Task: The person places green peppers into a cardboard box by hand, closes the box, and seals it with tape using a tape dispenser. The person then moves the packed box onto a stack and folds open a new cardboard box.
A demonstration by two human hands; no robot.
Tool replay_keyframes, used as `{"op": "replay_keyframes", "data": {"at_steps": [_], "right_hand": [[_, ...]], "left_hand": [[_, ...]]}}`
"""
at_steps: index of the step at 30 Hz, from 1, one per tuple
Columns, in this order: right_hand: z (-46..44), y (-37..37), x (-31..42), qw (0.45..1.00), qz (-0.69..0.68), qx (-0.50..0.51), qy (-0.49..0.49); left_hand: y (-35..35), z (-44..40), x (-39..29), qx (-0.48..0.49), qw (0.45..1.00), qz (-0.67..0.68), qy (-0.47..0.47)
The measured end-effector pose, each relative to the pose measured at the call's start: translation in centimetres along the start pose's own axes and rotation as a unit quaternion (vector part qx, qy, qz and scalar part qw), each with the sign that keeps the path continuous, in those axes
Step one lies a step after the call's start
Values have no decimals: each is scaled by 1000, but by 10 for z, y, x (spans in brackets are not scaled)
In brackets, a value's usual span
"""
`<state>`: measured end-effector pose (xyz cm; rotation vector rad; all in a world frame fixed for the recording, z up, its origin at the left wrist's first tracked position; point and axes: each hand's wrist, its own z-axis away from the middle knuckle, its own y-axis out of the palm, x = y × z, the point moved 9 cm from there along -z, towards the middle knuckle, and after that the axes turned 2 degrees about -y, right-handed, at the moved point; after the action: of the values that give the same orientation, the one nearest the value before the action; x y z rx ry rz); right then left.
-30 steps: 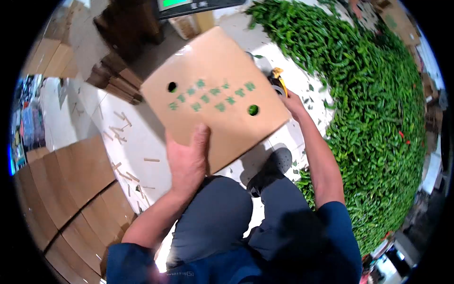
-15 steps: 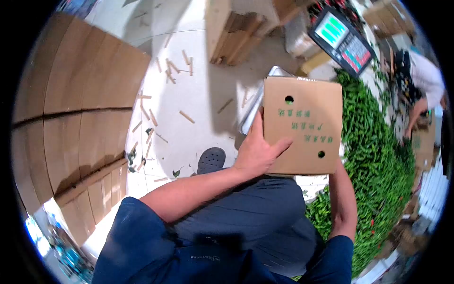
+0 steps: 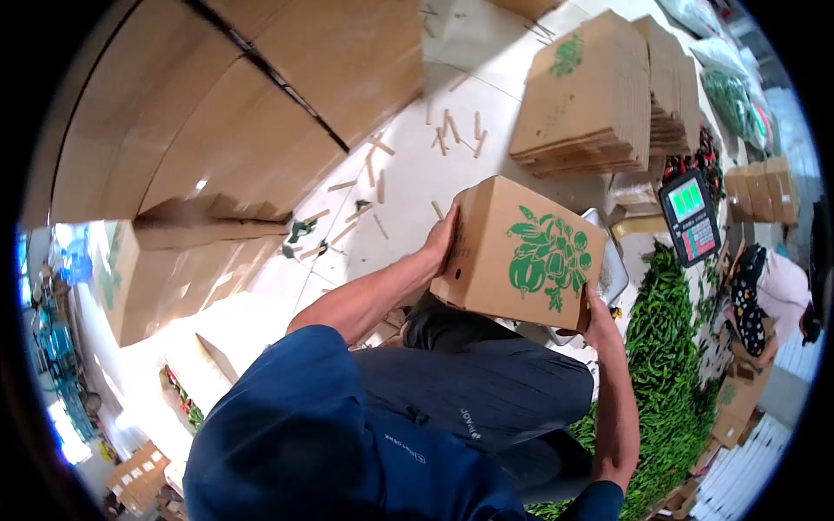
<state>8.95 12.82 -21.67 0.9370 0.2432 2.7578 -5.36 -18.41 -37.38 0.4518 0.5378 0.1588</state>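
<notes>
Between my two hands I carry a cardboard box with a green vegetable print on its large side, held tilted above my legs. My left hand presses against its left end, fingers partly out of sight behind it. At the lower right corner my right hand grips the box, its fingertips hidden underneath. Just behind the box shows the metal pan of a scale. The scale's display, with lit green digits, stands to the right of it.
A big heap of green chili peppers covers the floor on my right. Tall stacked boxes rise at the left. Bundled flat cartons stand ahead. Cardboard strips litter the floor. Another person bends at far right.
My view has swung left toward the stacked boxes. The box has turned, its printed vegetable side now showing, and it has moved away from over the scale pan, toward the left.
</notes>
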Motion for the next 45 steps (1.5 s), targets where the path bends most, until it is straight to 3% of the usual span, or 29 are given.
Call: {"op": "replay_keyframes", "data": {"at_steps": [2, 4, 6, 8, 9, 11, 15, 16, 17, 20, 21, 26, 34, 35, 38, 41, 45], "right_hand": [[22, 42, 43, 996, 78, -51, -6], [26, 69, 81, 973, 209, -60, -71], [40, 123, 114, 948, 276, -34, -152], [85, 220, 148, 927, 281, 25, -248], [106, 259, 155, 920, 303, 25, -247], [153, 354, 161, 908, 258, 171, -283], [223, 506, 134, 874, 216, 352, -254], [238, 540, 134, 807, 348, 366, -305], [261, 576, 132, 725, 346, 414, -427], [288, 651, 120, 624, 295, 455, -562], [286, 673, 115, 624, 308, 446, -563], [269, 752, 138, 618, 358, 401, -574], [221, 784, 175, 664, 256, 299, -636], [208, 783, 170, 707, 276, 318, -568], [176, 764, 165, 717, 250, 254, -599], [112, 757, 135, 755, 379, 223, -487], [60, 754, 103, 709, 426, 202, -524]], "left_hand": [[7, 71, -37, 12, 995, 80, 59], [-17, 97, -50, 101, 968, 207, 96], [-28, 212, -114, 34, 972, 64, 225], [-63, 305, -153, -8, 954, 27, 299], [-83, 352, -169, -33, 943, 15, 330], [-131, 440, -188, -96, 919, -4, 382], [-229, 596, -192, -238, 861, -27, 449], [-251, 626, -187, -271, 847, -29, 457], [-271, 654, -183, -298, 834, -26, 464], [-333, 724, -165, -381, 791, -20, 477], [-349, 740, -161, -402, 780, -17, 479], [-444, 767, -184, -456, 754, -22, 473], [-549, 714, -259, -468, 767, -50, 435], [-557, 708, -264, -469, 769, -53, 432], [-575, 689, -276, -468, 774, -55, 423], [-581, 674, -279, -471, 774, -59, 419], [-584, 667, -278, -477, 766, -64, 425]]}}
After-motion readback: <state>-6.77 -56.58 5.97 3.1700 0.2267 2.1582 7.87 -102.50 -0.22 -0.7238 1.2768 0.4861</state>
